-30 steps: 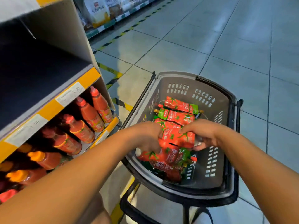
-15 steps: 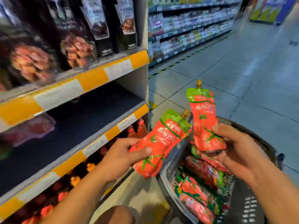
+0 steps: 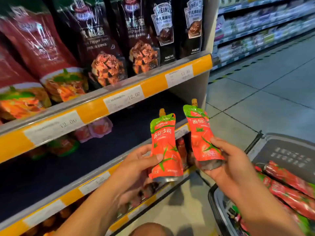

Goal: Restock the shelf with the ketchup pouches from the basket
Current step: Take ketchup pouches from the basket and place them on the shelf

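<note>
ketchup pouches are upright in the air in front of the shelving, one in each hand, spouts up. the left pouch (image 3: 164,147) is held by the left hand (image 3: 136,167), thumb across its front and fingers curled behind. the right pouch (image 3: 202,133) sits in the right hand (image 3: 230,167), thumb pressing its lower right edge and fingers wrapped behind. both hang just near of the middle shelf (image 3: 102,150), a dark, mostly bare deck with a few similar pouches (image 3: 95,129) far back on the left.

likely risks from here: the pouches are soft and gripped low, so they could fold or slip as they go under the upper shelf edge (image 3: 119,99), and a spout could catch on that price rail. set down on a soft base, one may well topple forward off the lip, or knock the ones at the back. reaching with both arms at once could make the pouches bump each other.

to the right and near, the basket (image 3: 281,150) holds more pouches lying flat. dark sauce bags (image 3: 102,48) fill the shelf above, and bottles (image 3: 181,147) stand on the shelf below.
</note>
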`<state>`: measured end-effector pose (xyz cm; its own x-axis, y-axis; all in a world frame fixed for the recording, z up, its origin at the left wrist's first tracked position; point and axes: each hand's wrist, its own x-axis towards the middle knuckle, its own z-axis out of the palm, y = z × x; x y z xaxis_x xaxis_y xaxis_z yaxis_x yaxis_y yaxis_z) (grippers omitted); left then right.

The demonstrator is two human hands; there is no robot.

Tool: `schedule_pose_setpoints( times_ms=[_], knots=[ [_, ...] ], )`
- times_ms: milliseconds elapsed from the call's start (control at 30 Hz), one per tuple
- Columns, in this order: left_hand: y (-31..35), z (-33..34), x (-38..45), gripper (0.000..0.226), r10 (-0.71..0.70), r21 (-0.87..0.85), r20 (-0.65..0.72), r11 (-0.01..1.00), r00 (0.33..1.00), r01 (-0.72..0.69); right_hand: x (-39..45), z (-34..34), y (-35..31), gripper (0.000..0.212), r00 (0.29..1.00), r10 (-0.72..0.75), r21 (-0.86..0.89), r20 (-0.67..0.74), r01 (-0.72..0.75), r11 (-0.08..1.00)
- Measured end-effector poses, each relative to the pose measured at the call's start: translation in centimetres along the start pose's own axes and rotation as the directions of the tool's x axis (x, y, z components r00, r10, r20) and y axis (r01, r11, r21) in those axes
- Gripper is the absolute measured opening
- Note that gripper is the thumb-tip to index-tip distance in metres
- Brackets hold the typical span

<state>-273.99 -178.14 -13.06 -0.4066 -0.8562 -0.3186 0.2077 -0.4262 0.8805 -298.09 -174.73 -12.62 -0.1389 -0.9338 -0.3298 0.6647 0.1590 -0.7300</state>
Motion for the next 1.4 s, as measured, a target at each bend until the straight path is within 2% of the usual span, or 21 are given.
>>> schedule_pose_setpoints(
  times_ms=[100,167,267,333,500,600,700,767,900,1000,1133,1200,1267,1300,1333,1367,1400],
  knots=[
    [1.1,0.0,1.6,0.051,0.033,0.093,-0.071,0.995,0.997,-0.027,2.0,0.1,0.6,0.035,1.0,-0.019,-0.021,0.017,0.02,1.0],
    [1.5,-0.3,3.5,0.042,0.064,0.154,-0.141,0.987,0.988,-0.042,3.6,0.0,1.0,0.03,0.999,-0.016,-0.041,0.03,0.018,0.999],
    [1.9,-0.4,6.6,0.035,0.096,0.178,-0.216,0.982,0.972,-0.057,5.6,-0.5,1.4,0.017,0.998,-0.021,-0.051,0.058,0.024,0.998],
    [2.4,-0.4,9.0,0.035,0.131,0.192,-0.238,0.978,0.963,-0.085,6.8,-1.0,1.5,0.019,0.995,-0.032,-0.062,0.095,0.038,0.997],
    [2.8,-0.9,14.8,0.043,0.237,0.295,-0.296,0.944,0.926,-0.147,9.3,-2.0,1.5,0.018,0.987,-0.044,-0.063,0.157,0.055,0.996],
    [3.3,-1.2,18.1,0.044,0.252,0.322,-0.35,0.937,0.902,-0.136,10.3,-2.4,2.2,0.02,0.991,-0.05,-0.033,0.121,0.054,0.998],
    [4.6,-1.5,20.6,0.069,0.339,0.384,-0.391,0.905,0.855,-0.183,10.5,-2.7,3.2,0.018,0.994,-0.045,-0.019,0.095,0.047,0.999],
    [5.1,-1.8,21.7,0.068,0.416,0.486,-0.389,0.851,0.822,-0.201,10.4,-2.8,3.6,0.02,0.994,-0.052,-0.026,0.092,0.055,0.998],
    [5.0,-1.9,22.9,0.053,0.554,0.619,-0.32,0.736,0.768,-0.273,10.3,-2.5,3.8,0.029,0.993,-0.092,-0.074,0.07,0.097,0.992],
    [4.4,-2.1,23.3,0.057,0.575,0.63,-0.297,0.718,0.762,-0.296,10.1,-1.9,3.7,0.033,0.991,-0.116,-0.12,0.06,0.123,0.985],
    [4.3,-2.2,23.4,0.063,0.562,0.683,-0.287,0.688,0.776,-0.245,9.6,-1.4,3.9,0.036,0.987,-0.142,-0.148,0.07,0.151,0.977],
    [4.5,-2.4,22.8,0.072,0.538,0.707,-0.316,0.683,0.782,-0.184,9.2,-1.0,3.9,0.036,0.985,-0.149,-0.16,0.086,0.161,0.974],
    [4.7,-1.9,20.3,0.075,0.55,0.695,-0.427,0.707,0.718,-0.129,9.1,-0.6,3.8,0.037,0.985,-0.148,-0.175,0.09,0.162,0.971],
    [4.5,-1.3,18.5,0.064,0.566,0.663,-0.449,0.73,0.692,-0.167,9.1,-0.3,3.7,0.037,0.985,-0.148,-0.18,0.089,0.162,0.97],
    [3.9,-0.8,16.5,0.048,0.575,0.613,-0.42,0.75,0.702,-0.248,9.2,0.0,3.7,0.038,0.985,-0.15,-0.178,0.09,0.164,0.97],
    [3.1,-0.1,14.3,0.037,0.548,0.559,-0.346,0.773,0.762,-0.302,9.2,0.3,3.6,0.039,0.984,-0.152,-0.174,0.098,0.167,0.97],
    [2.2,0.7,12.2,0.035,0.485,0.506,-0.234,0.801,0.843,-0.32,9.2,0.6,3.6,0.04,0.981,-0.156,-0.175,0.115,0.174,0.969]
  ],
)
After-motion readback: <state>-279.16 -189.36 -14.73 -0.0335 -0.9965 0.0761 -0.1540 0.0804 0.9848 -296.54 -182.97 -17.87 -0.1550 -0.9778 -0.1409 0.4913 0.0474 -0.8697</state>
